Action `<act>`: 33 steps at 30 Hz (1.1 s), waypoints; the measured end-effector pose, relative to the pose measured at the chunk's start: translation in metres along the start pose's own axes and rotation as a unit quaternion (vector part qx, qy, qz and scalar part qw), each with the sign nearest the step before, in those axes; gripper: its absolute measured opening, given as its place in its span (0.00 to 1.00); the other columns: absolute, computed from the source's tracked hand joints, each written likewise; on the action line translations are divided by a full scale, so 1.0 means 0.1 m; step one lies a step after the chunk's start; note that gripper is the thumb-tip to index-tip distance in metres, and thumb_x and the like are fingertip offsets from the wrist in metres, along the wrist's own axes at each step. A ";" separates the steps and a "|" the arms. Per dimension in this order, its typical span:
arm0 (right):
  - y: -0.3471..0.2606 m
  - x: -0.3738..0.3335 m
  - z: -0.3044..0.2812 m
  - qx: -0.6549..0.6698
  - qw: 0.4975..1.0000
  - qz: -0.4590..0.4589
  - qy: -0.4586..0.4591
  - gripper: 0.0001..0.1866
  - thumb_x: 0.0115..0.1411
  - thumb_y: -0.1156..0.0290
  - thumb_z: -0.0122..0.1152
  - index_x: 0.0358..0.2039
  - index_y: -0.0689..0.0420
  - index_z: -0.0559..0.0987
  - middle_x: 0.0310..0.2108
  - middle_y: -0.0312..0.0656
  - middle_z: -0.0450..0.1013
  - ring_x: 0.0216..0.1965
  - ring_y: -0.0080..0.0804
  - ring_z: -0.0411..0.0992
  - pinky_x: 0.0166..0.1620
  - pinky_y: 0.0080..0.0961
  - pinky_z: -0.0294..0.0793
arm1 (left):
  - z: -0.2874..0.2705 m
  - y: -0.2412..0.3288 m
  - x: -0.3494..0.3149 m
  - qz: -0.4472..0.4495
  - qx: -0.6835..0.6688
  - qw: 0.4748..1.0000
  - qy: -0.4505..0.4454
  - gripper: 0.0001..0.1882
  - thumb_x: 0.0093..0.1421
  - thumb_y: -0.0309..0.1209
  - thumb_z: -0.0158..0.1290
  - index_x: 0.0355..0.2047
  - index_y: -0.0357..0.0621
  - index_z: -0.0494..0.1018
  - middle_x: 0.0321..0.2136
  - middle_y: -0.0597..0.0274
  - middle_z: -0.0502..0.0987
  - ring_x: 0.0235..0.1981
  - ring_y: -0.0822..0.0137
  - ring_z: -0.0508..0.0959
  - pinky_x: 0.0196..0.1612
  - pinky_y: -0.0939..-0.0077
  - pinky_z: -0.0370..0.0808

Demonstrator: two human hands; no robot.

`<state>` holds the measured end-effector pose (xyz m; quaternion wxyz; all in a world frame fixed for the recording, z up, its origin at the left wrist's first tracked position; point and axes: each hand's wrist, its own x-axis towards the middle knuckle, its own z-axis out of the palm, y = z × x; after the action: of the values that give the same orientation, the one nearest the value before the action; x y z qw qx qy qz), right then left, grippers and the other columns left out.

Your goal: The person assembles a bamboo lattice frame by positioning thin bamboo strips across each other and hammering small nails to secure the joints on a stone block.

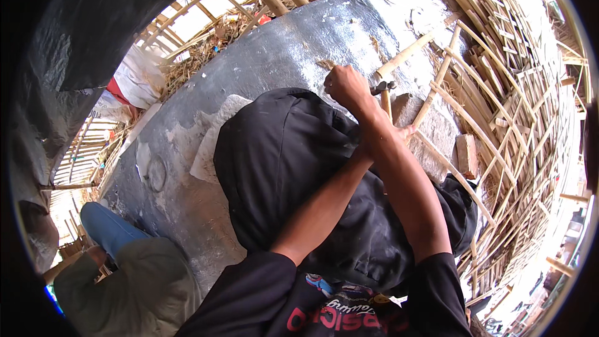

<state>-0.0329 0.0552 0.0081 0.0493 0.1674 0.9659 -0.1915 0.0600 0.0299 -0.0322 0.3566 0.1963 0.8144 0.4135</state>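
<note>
My right forearm crosses over my left one. My right hand (347, 89) is closed in a fist above the grey sheet; what it holds, if anything, is hidden. A hammer (383, 87) with a dark head and light wooden handle is beside my right wrist, the handle's lower end near my left hand. My left hand (404, 132), partly covered by the right forearm, has its fingertips at the corner of a bamboo-strip frame (441, 78) and seems to grip it. The frame spreads to the right over stone blocks.
Black cloth (281, 150) covers my legs. Right of me rises a heap of woven bamboo strips (524, 131). A bamboo pole (405, 56) and a brick (467, 156) lie near the frame. Another person (143, 281) sits at lower left on the grey sheet (249, 56).
</note>
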 end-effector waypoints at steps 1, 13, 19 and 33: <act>0.02 0.01 0.01 -0.002 1.000 -0.005 -0.006 0.08 0.58 0.74 0.57 0.27 0.63 0.82 0.30 0.57 0.80 0.34 0.55 0.81 0.36 0.46 0.81 | 0.00 0.02 -0.01 -0.004 -0.011 1.000 -0.003 0.49 0.44 0.65 0.68 0.42 0.25 0.72 0.35 0.39 0.78 0.36 0.48 0.79 0.46 0.54 0.73; -0.12 0.07 0.18 -0.154 0.986 -0.067 -0.024 0.11 0.61 0.71 0.54 0.28 0.54 0.85 0.32 0.47 0.82 0.34 0.41 0.83 0.31 0.38 0.81 | -0.20 0.18 -0.07 -0.062 -0.022 0.997 -0.034 0.35 0.45 0.63 0.70 0.12 0.40 0.73 0.12 0.59 0.75 0.11 0.66 0.75 0.15 0.67 0.71; -0.06 0.03 0.20 -0.141 0.989 -0.048 -0.017 0.11 0.61 0.71 0.54 0.28 0.54 0.85 0.32 0.46 0.82 0.34 0.41 0.83 0.32 0.37 0.81 | -0.21 0.21 -0.10 -0.064 -0.029 0.996 -0.060 0.37 0.47 0.62 0.69 0.12 0.37 0.73 0.12 0.54 0.76 0.11 0.63 0.77 0.16 0.66 0.73; 0.13 0.06 0.22 -0.018 0.997 -0.031 0.063 0.08 0.59 0.76 0.54 0.32 0.60 0.83 0.39 0.50 0.81 0.42 0.47 0.81 0.44 0.42 0.81 | -0.13 0.20 -0.09 -0.058 0.021 0.998 -0.015 0.40 0.43 0.68 0.67 0.18 0.37 0.74 0.17 0.55 0.77 0.17 0.62 0.77 0.22 0.62 0.73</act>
<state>-0.0333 0.0600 -0.0182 -0.0149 0.1487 0.9750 -0.1647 0.0566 0.0290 -0.0065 0.3882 0.1628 0.8271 0.3724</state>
